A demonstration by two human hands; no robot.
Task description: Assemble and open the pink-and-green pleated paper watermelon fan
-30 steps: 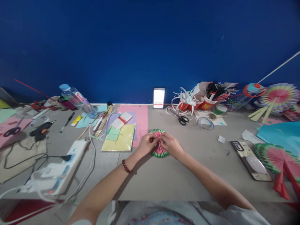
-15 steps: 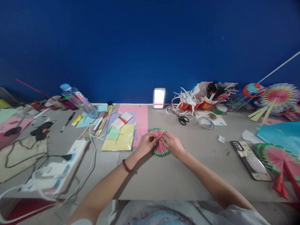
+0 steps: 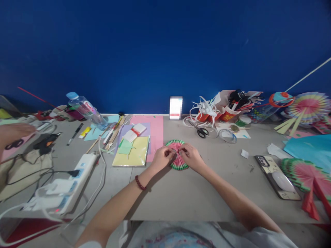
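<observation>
A round pleated paper fan [image 3: 179, 163], pink inside with a green edge, is between my two hands above the grey table. My left hand [image 3: 163, 159] pinches it near the centre from the left, a beaded bracelet on the wrist. From the right, my right hand [image 3: 191, 157] pinches it close to the same centre. The pleats spread out above and below my fingers. My fingertips cover the middle, so any small piece there is hidden.
Left are paper packs [image 3: 131, 153], a water bottle [image 3: 89, 109], a power strip [image 3: 77, 182] with cables and another person's hand [image 3: 18, 132]. Right are scissors [image 3: 201, 132], cups of tools [image 3: 229, 113], a phone [image 3: 278, 177] and a watermelon-coloured paper fan [image 3: 307, 172].
Another person's hand has come in at the far left edge. My hands and the fan have shifted very slightly, with my grip on it kept.
</observation>
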